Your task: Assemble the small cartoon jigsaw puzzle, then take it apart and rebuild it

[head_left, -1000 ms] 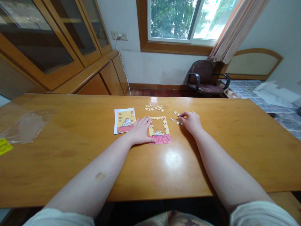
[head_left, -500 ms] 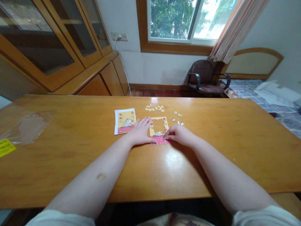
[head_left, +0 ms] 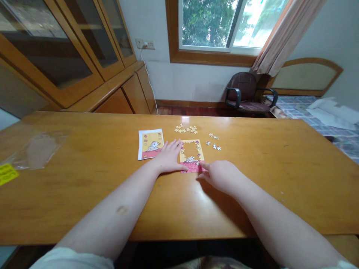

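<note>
A partly assembled jigsaw puzzle (head_left: 201,149) lies on the table, its yellow border and pink lower part joined around a gap in the middle. My left hand (head_left: 168,157) rests flat along its left edge, fingers spread and thumb on the pink part. At the right side, my right hand (head_left: 221,173) touches the pink area with a stretched index finger, the thumb apart below it. No piece shows in either hand. Left of the puzzle is a picture card (head_left: 151,145) with a white animal on yellow and pink, its lower right corner partly behind my left hand.
Several loose yellow pieces (head_left: 186,129) lie beyond the puzzle, and several white-patterned pieces (head_left: 216,147) to its right. A clear plastic bag (head_left: 42,149) with a yellow label (head_left: 8,174) is at the table's left. Behind the table stand a chair (head_left: 246,93) and a cabinet (head_left: 112,97).
My right hand has gone from a pinch at the puzzle's right side to a pointing finger on it, sitting slightly lower. The left hand stays in place. The view has shifted slightly.
</note>
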Demonstrator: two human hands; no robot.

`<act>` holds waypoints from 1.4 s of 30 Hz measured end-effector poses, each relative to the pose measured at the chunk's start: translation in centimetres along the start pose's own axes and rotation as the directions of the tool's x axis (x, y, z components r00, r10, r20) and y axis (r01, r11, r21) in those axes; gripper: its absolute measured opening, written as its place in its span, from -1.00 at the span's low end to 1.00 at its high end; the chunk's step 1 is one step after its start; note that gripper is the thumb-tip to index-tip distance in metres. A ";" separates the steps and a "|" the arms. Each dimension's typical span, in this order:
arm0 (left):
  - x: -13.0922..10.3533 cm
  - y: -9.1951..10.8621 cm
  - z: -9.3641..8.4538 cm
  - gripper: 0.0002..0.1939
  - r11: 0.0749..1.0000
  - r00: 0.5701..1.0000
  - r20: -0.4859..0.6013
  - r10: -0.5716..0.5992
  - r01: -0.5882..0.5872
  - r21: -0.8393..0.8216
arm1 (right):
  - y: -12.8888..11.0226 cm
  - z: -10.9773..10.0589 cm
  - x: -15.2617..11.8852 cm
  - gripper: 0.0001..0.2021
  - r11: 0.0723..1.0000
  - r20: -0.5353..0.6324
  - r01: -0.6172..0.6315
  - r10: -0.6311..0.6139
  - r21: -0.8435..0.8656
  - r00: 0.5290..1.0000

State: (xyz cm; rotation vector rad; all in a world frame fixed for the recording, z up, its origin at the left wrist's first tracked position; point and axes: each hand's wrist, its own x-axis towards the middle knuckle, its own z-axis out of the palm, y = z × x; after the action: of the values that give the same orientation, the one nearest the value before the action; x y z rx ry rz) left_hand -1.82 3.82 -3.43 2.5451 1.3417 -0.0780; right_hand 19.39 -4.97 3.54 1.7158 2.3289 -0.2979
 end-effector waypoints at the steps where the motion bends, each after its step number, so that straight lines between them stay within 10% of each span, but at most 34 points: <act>1: 0.0 0.0 0.0 0.24 1.000 1.000 0.001 -0.002 0.002 0.000 | -0.2 0.1 -0.2 -0.53 1.000 0.019 -0.011 0.011 -0.002 1.000; 42: 0.0 -0.1 0.1 0.25 1.000 1.000 -0.007 0.003 -0.003 0.001 | -0.9 1.5 1.2 -0.33 0.999 -0.017 -0.023 0.024 0.033 1.000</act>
State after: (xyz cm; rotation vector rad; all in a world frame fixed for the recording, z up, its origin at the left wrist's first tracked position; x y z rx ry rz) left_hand -1.88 3.88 -3.54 2.5510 1.3404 -0.0690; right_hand 18.27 -4.63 1.83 1.7664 2.3271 -0.3198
